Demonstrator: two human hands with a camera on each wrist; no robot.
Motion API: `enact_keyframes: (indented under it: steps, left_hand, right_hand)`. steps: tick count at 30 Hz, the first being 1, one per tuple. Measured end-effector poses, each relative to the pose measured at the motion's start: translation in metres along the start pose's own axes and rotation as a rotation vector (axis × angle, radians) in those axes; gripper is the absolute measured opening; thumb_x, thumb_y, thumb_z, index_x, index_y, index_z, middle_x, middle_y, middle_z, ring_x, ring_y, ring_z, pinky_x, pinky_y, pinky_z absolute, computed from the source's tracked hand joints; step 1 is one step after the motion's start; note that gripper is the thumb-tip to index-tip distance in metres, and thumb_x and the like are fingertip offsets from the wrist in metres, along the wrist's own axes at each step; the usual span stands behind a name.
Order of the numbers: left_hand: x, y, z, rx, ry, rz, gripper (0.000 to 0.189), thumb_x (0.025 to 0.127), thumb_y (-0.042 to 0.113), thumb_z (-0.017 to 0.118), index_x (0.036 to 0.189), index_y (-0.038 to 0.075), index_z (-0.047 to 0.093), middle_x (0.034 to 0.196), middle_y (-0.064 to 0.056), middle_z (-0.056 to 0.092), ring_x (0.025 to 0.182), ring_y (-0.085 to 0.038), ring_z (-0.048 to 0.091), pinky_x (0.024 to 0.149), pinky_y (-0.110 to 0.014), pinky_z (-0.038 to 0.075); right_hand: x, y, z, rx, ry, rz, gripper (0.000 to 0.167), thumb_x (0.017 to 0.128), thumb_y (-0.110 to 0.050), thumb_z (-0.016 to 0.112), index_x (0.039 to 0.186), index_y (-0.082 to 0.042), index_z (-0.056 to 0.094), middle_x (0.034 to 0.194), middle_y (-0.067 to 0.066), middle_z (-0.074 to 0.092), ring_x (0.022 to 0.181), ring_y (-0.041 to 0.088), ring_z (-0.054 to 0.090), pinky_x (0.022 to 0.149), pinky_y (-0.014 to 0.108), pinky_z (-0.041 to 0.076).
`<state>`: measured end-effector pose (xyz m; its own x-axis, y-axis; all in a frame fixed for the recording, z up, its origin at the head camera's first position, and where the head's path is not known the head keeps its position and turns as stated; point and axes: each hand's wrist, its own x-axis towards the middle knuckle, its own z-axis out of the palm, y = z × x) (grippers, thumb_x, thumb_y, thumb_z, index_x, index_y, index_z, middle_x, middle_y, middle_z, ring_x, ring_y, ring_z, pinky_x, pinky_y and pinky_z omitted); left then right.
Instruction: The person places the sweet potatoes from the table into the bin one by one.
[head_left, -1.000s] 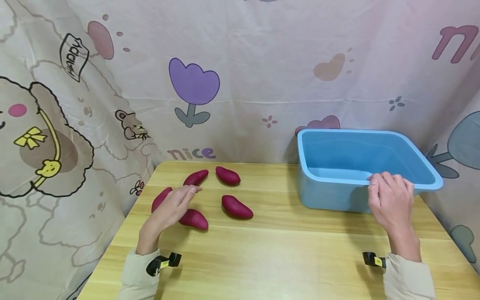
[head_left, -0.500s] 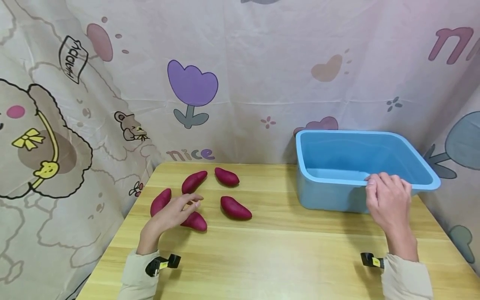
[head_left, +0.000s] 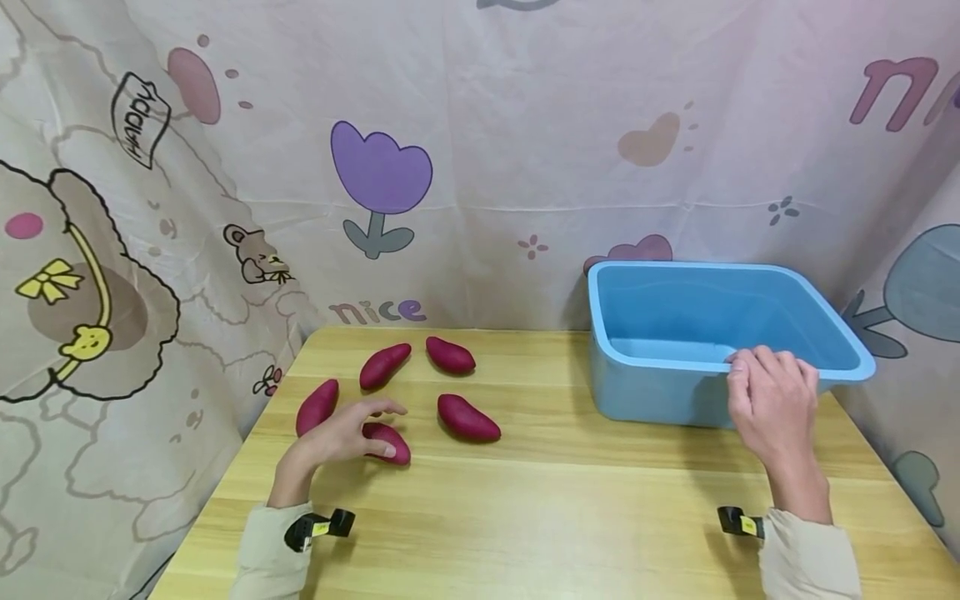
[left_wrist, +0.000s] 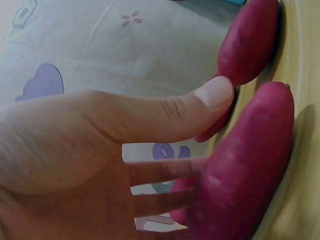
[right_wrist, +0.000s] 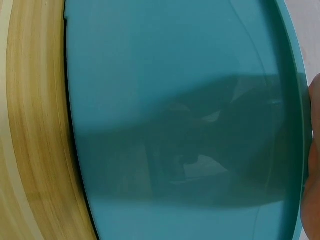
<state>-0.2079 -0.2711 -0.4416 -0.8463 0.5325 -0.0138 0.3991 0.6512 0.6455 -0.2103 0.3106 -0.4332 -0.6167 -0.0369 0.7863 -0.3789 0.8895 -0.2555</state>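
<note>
My left hand reaches over a purple-red sweet potato on the table. Its thumb and fingers are spread on either side of it; in the left wrist view, the fingers reach behind that sweet potato and the thumb stands apart, above it. Other sweet potatoes lie around this hand: one to the left, two farther back and one to the right. With its fingers curled over the front rim, my right hand grips a blue plastic tub.
The wooden table ends at a printed curtain at the back and left. The tub stands at the table's back right, and its visible floor is bare.
My left hand has lowered slightly and spread its thumb away from the fingers around the near sweet potato. The right hand keeps its grip on the tub rim. The head view shifts slightly.
</note>
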Motion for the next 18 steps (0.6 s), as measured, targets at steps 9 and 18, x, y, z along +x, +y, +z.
enact_keyframes:
  steps: [9, 18]
  left_hand:
    - [0.003, -0.013, 0.002, 0.01, -0.076, -0.084, 0.061, 0.071, 0.0, 0.091, 0.127, 0.005, 0.065, 0.129, -0.018, 0.064, 0.121, -0.04, 0.056, 0.099, -0.054, 0.046]
    - [0.007, -0.019, 0.007, 0.023, -0.064, -0.112, 0.055, 0.068, -0.008, 0.088, 0.118, 0.007, 0.069, 0.12, -0.009, 0.066, 0.115, -0.033, 0.057, 0.1, -0.054, 0.044]
  right_hand:
    - [0.001, 0.0, 0.003, -0.002, -0.009, 0.011, 0.038, 0.106, -0.023, 0.038, 0.088, 0.001, 0.062, 0.09, 0.023, 0.064, 0.093, 0.046, 0.051, 0.091, 0.063, 0.031]
    - [0.0, 0.001, 0.002, -0.007, -0.007, 0.015, 0.039, 0.106, -0.024, 0.038, 0.088, 0.002, 0.062, 0.089, 0.023, 0.063, 0.093, 0.046, 0.05, 0.09, 0.063, 0.03]
